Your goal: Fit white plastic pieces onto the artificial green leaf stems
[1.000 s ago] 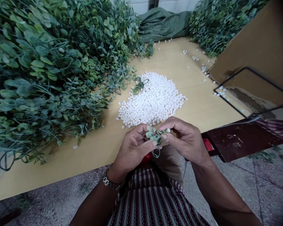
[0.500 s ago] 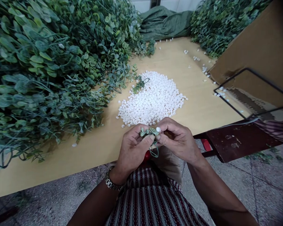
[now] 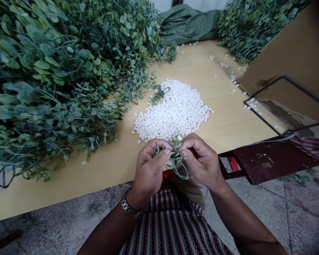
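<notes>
Between my hands is a small artificial leaf sprig (image 3: 177,160) with a looped green stem hanging below. My left hand (image 3: 152,163) is closed, thumb and forefinger pinching the sprig's left side. A similar pinch by my right hand (image 3: 200,157) grips its right side. One small white bead-like piece (image 3: 179,137) shows at the top of the sprig, by my right fingertips. Just beyond my hands lies a heap of small white pieces (image 3: 172,109) on the tan table (image 3: 106,173). Another short sprig (image 3: 159,95) rests on the heap's upper left edge.
A big mass of artificial greenery (image 3: 69,78) covers the table's left side, and more greenery (image 3: 255,28) stands at the back right. A cardboard sheet (image 3: 287,53) and a black wire frame (image 3: 263,122) are at right. Behind lies green cloth (image 3: 190,24). A dark red bench (image 3: 271,159) adjoins.
The sprig has turned between my fingers, so its leaves spread lower and its stem loop shows larger, further right. The white piece now sits slightly higher.
</notes>
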Available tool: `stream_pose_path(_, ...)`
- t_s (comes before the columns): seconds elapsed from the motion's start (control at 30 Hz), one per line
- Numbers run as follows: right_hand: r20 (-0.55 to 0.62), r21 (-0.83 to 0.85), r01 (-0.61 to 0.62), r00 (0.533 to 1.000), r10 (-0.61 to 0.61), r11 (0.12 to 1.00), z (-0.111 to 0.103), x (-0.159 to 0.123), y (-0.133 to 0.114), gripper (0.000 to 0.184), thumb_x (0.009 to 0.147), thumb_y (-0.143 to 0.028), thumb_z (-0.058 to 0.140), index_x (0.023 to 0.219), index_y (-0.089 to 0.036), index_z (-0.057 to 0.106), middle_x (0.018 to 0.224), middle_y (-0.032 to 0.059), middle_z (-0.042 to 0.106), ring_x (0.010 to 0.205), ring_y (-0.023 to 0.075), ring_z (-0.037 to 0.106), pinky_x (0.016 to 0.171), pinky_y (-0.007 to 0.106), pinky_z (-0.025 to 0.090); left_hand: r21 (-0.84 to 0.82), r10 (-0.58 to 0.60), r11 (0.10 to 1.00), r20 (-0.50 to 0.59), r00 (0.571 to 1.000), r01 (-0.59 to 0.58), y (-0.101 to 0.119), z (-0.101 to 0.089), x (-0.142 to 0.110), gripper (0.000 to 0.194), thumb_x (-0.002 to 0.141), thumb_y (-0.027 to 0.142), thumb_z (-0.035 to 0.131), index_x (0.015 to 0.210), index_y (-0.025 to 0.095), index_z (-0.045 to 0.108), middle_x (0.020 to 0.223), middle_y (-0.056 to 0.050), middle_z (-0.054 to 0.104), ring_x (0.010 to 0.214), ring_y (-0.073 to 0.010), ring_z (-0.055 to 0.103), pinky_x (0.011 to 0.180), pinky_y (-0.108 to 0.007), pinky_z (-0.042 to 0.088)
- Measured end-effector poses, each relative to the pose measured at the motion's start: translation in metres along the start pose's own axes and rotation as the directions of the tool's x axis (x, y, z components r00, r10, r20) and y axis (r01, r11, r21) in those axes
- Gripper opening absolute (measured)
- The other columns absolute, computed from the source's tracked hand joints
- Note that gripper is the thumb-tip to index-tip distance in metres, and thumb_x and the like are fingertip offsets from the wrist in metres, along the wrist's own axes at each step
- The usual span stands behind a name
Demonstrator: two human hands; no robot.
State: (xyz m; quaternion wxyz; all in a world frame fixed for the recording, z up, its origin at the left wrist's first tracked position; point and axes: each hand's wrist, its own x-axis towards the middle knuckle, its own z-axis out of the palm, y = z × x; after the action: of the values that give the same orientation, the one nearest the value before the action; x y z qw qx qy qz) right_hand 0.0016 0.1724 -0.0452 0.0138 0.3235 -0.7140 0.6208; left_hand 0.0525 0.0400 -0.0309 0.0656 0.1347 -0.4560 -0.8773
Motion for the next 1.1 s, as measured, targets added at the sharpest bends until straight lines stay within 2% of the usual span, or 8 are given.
stream_pose_path(0.27, -0.068, 0.12, -0.058, 0.995, 0.066, 0.991, 0.0, -0.004, 0.007, 0.008, 0.088, -0.018, 0.052, 0.082, -0.021, 0.055, 0.077, 0.001, 0.051, 0.074, 0.0147, 0.051, 0.068, 0.028, 0.043, -0.057, -0.026, 0.998, 0.072, 0.997, 0.03, -0.004, 0.002, -0.001, 0.014, 0.065, 0.019, 0.068, 0.078, 0.016, 0.064, 0.075, -0.002, 0.058, 0.067, -0.0128, 0.053, 0.064, -0.025, 0.045)
stream_pose_path(0.43, -0.059, 0.164, -0.098, 0.992, 0.109, 0.982, -0.003, -0.006, 0.012, 0.008, 0.088, -0.024, 0.054, 0.083, -0.021, 0.06, 0.08, 0.0016, 0.054, 0.077, 0.0145, 0.052, 0.07, 0.027, 0.043, 0.165, 0.086, 0.981, 0.08, 0.993, -0.098, -0.006, -0.001, -0.004, 0.012, 0.072, 0.015, 0.064, 0.083, 0.019, 0.062, 0.078, -0.001, 0.059, 0.065, -0.0118, 0.052, 0.06, -0.022, 0.043)
stream_pose_path(0.57, -0.021, 0.304, -0.223, 0.97, 0.241, 0.926, -0.003, -0.005, 0.011, 0.014, 0.084, -0.035, 0.06, 0.088, -0.022, 0.06, 0.075, -0.0004, 0.053, 0.066, 0.0124, 0.049, 0.06, 0.024, 0.042, 0.468, 0.32, 0.8, 0.2, 0.926, -0.377, -0.003, -0.004, -0.006, 0.015, 0.075, 0.007, 0.058, 0.084, 0.019, 0.062, 0.081, -0.003, 0.059, 0.074, -0.0158, 0.055, 0.067, -0.025, 0.043)
stream_pose_path(0.7, -0.056, 0.279, -0.226, 0.967, 0.25, 0.933, -0.001, 0.0, 0.005, 0.01, 0.079, -0.027, 0.066, 0.086, -0.022, 0.06, 0.072, -0.0023, 0.054, 0.064, 0.0107, 0.048, 0.059, 0.022, 0.042, 0.547, 0.434, 0.625, 0.351, 0.83, -0.558, -0.003, -0.004, -0.009, 0.026, 0.073, -0.001, 0.051, 0.087, 0.02, 0.06, 0.081, -0.003, 0.059, 0.077, -0.0173, 0.056, 0.071, -0.028, 0.043)
stream_pose_path(0.77, -0.097, 0.231, -0.194, 0.97, 0.221, 0.953, 0.001, 0.001, 0.002, 0.006, 0.08, -0.023, 0.065, 0.08, -0.021, 0.059, 0.069, -0.0026, 0.053, 0.063, 0.0106, 0.047, 0.058, 0.022, 0.042, 0.577, 0.42, 0.622, 0.324, 0.848, -0.529, -0.005, -0.004, -0.01, 0.03, 0.072, -0.001, 0.05, 0.089, 0.021, 0.059, 0.083, -0.003, 0.059, 0.077, -0.0171, 0.055, 0.071, -0.028, 0.043)
stream_pose_path(0.9, -0.157, 0.208, -0.193, 0.961, 0.227, 0.959, 0.005, 0.0, -0.001, 0.005, 0.082, -0.022, 0.061, 0.078, -0.021, 0.058, 0.069, -0.0015, 0.057, 0.063, 0.0119, 0.051, 0.058, 0.023, 0.044, 0.601, 0.297, 0.719, 0.19, 0.936, -0.35, -0.005, 0.0, -0.007, 0.027, 0.073, 0.005, 0.056, 0.095, 0.021, 0.058, 0.085, -0.003, 0.059, 0.08, -0.0184, 0.055, 0.072, -0.029, 0.043)
stream_pose_path(1.0, -0.171, 0.187, -0.185, 0.961, 0.217, 0.965, 0.007, -0.003, -0.002, 0.005, 0.081, -0.019, 0.061, 0.078, -0.021, 0.058, 0.07, -0.0013, 0.058, 0.064, 0.0121, 0.053, 0.059, 0.023, 0.045, 0.632, 0.275, 0.714, 0.139, 0.951, -0.299, -0.002, 0.004, -0.003, 0.011, 0.074, 0.011, 0.06, 0.081, 0.02, 0.06, 0.078, -0.002, 0.057, 0.078, -0.0188, 0.053, 0.07, -0.03, 0.042)
stream_pose_path(1.1, -0.153, 0.18, -0.147, 0.973, 0.175, 0.973, 0.008, -0.005, -0.001, 0.005, 0.081, -0.018, 0.062, 0.079, -0.021, 0.059, 0.071, -0.0008, 0.059, 0.066, 0.0127, 0.054, 0.061, 0.025, 0.046, 0.669, 0.274, 0.682, 0.141, 0.951, -0.296, 0.002, 0.005, 0.001, 0.012, 0.07, 0.007, 0.058, 0.067, 0.019, 0.057, 0.069, 0.0, 0.053, 0.069, -0.0159, 0.05, 0.066, -0.028, 0.04)
